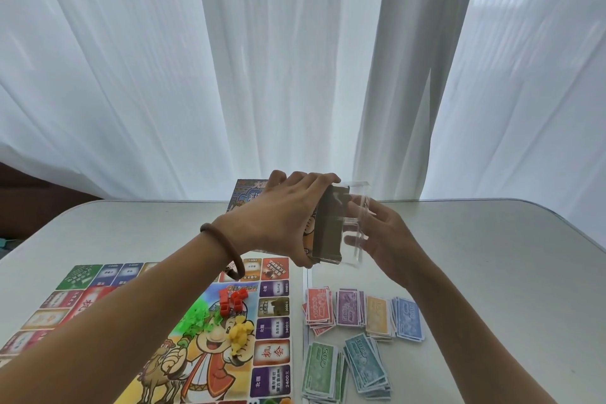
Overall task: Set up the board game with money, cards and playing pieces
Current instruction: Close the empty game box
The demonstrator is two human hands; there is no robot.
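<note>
Above the table my left hand [278, 216] grips a stack of cards [328, 223] from the top, its fingers curled over the far edge. My right hand [380, 236] holds a clear plastic card case [355, 223] against the stack's end. The game board [196, 331] lies flat at the lower left, with red [232, 300], green [196, 316] and yellow playing pieces [241, 334] heaped near its middle. Paper money [351, 308] lies in several sorted piles right of the board: red, purple, yellow and blue in one row, green and teal below.
The game box [244, 195] lies at the table's far edge, partly behind my left hand. White curtains [295, 59] hang just behind the grey table [492, 256]. A brown bracelet [226, 249] is on my left wrist.
</note>
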